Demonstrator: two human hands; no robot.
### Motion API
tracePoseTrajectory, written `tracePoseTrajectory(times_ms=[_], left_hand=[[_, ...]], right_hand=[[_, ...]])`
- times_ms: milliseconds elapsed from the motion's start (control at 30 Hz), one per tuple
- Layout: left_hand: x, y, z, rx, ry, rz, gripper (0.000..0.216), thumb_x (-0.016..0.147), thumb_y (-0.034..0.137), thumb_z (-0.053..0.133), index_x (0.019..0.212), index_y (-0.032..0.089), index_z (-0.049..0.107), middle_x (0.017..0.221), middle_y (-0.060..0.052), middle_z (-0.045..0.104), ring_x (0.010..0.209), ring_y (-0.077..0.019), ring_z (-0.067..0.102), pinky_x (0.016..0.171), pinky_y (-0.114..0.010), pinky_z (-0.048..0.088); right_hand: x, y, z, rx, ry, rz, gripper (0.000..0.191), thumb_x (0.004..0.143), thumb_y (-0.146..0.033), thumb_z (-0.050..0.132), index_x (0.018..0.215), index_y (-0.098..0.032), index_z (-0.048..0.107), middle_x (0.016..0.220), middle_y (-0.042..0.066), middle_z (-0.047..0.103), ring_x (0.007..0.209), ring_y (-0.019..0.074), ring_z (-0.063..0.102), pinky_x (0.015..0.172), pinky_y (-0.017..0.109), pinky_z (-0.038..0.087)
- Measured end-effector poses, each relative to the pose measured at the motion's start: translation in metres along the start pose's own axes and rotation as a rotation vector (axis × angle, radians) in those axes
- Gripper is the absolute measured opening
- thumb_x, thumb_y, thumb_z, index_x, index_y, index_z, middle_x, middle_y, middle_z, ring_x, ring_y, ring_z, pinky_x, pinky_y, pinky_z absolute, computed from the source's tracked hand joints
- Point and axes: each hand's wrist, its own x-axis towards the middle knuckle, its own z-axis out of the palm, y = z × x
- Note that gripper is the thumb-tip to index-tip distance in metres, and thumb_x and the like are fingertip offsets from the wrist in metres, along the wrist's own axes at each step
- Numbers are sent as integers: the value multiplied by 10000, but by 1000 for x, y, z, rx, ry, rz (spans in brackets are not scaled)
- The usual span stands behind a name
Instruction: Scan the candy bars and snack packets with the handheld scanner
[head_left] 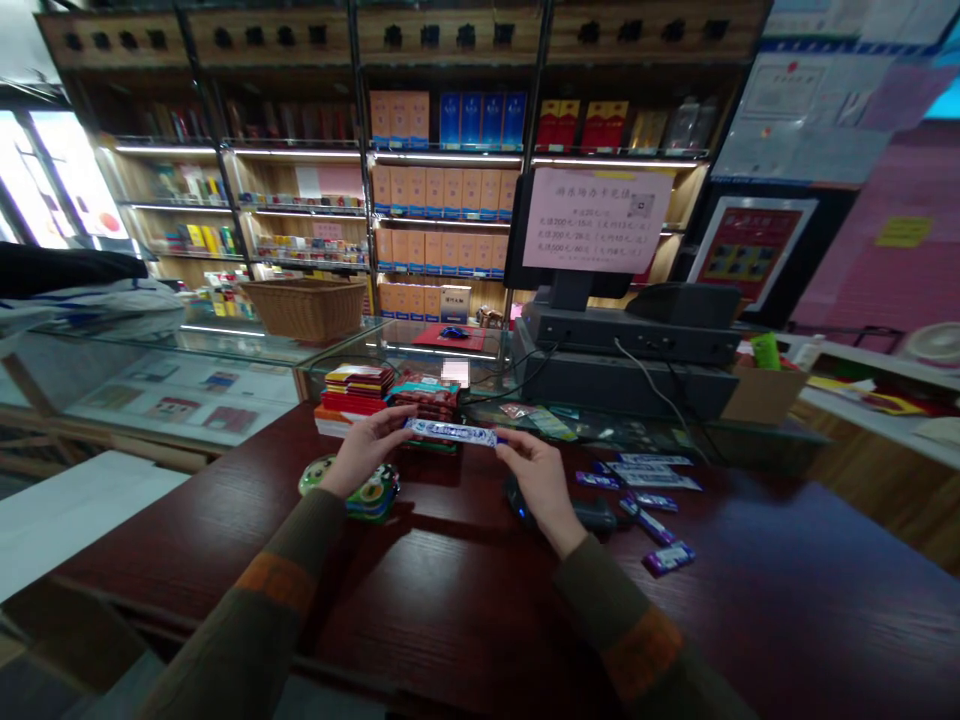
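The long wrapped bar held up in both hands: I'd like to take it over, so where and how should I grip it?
Probably best pinched at mid-length across its narrow width, coming from above. The wrapped bar is long and slim, held roughly level, with the left hand at one end and the right hand at the other, so only its middle is free.

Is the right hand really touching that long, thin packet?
Touching: the head view shows the right hand pinching one end of the long packet between thumb and forefinger.

Lit wooden shelves (446, 157) behind a glass counter (202, 350), bright windows (64, 165) at far left
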Motion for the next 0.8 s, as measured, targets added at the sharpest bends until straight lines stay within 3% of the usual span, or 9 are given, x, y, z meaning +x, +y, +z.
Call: tracePoseTrajectory(times_ms=[200,400,600,800], left_hand=[[-5,-11,-53,337,-18,100,451,779,468,714,1149,210,708,1111,-58,761,1014,-230,709,966,-397,558],[-9,-15,-89,547,-60,30,424,782,449,663,1122,201,719,1086,-53,762,922,-207,713,868,-323,577],[-8,-30,-114,561,-62,-75,508,721,477,674,1131,181,718,1063,-66,762,900,-238,727,848,-346,578],[-3,-59,-130,440,-64,-214,533,637,471,728,1075,167,724,984,-68,778,944,-271,731,889,-384,569]], right_hand=[[-2,2,44,-63,-61,-36,319,767,-379,656,1000,-197,776,943,63,777,839,238,686,816,363,529],[-1,12,83,-120,-105,-10,303,818,-362,599,989,-195,785,975,62,787,929,242,701,881,358,519],[4,29,109,-133,-224,17,343,896,-393,537,1031,-201,787,1049,70,782,1008,244,701,972,364,488],[10,38,131,-181,-328,57,435,953,-469,451,1000,-194,786,1035,71,775,985,250,684,936,369,487]])
